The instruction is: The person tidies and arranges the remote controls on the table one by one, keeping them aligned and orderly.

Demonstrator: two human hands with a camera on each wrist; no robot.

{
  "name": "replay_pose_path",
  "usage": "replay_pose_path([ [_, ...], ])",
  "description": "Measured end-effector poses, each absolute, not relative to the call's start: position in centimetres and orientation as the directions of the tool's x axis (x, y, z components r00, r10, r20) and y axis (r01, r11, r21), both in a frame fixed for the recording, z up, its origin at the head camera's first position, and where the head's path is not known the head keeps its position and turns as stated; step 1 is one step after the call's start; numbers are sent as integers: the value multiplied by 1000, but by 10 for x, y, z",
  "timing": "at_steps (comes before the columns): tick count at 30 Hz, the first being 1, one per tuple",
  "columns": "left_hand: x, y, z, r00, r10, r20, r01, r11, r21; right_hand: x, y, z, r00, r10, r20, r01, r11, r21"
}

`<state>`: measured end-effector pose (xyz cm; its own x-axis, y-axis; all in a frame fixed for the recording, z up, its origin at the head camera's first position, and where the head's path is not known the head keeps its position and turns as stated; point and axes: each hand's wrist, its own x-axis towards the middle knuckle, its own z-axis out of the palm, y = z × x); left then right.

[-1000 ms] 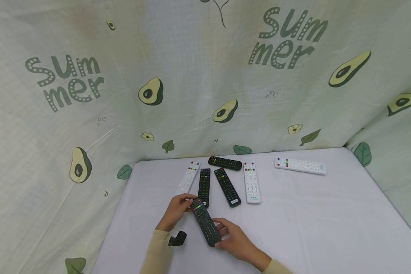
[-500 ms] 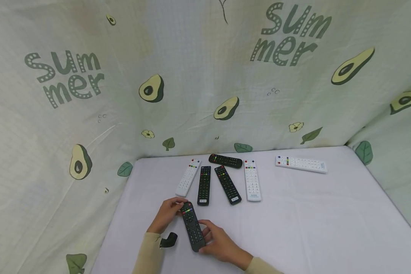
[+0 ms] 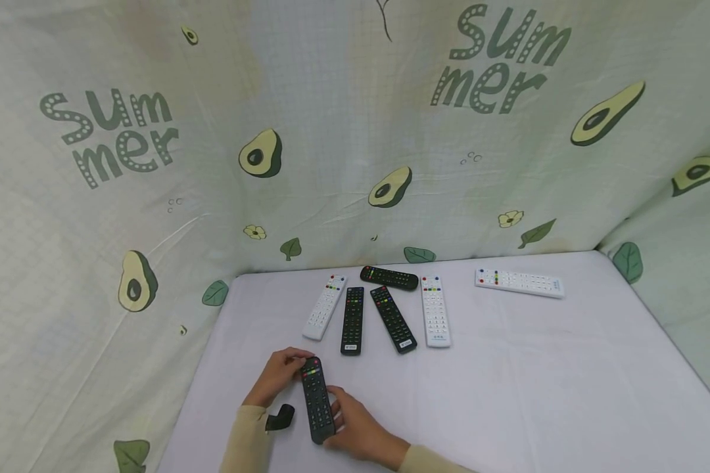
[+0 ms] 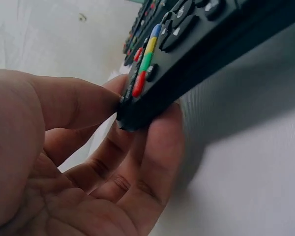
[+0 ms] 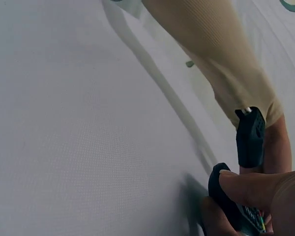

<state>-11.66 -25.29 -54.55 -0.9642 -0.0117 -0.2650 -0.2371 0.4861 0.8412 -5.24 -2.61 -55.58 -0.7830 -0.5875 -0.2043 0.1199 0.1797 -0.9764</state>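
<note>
A black remote control [image 3: 317,401] is held between both hands above the near left of the white table. My left hand [image 3: 279,376] pinches its far end, the one with the coloured buttons; in the left wrist view the thumb lies on top and fingers [image 4: 164,142] underneath. At the near end, my right hand [image 3: 357,427] grips the remote, and the right wrist view shows the thumb [image 5: 246,189] across it. Its keys face up, and a shadow falls on the cloth below.
Beyond the hands lie a white remote [image 3: 325,307], two black remotes [image 3: 352,320] side by side, a black remote [image 3: 389,278] crosswise behind them and another white remote [image 3: 435,312]. Far right is a third white remote [image 3: 519,283]. A printed curtain [image 3: 325,131] hangs behind the table.
Both hands have carried the black remote left and toward me, away from the row. It has turned to point more nearly straight ahead. The remotes on the table stay put.
</note>
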Motion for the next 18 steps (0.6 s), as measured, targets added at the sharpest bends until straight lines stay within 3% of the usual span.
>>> replay_pose_path([
  [18, -124, -260, -549, -972, -41, -233, -208, 615, 761, -52, -49, -555, -782, -595, -185, 62, 220, -973],
])
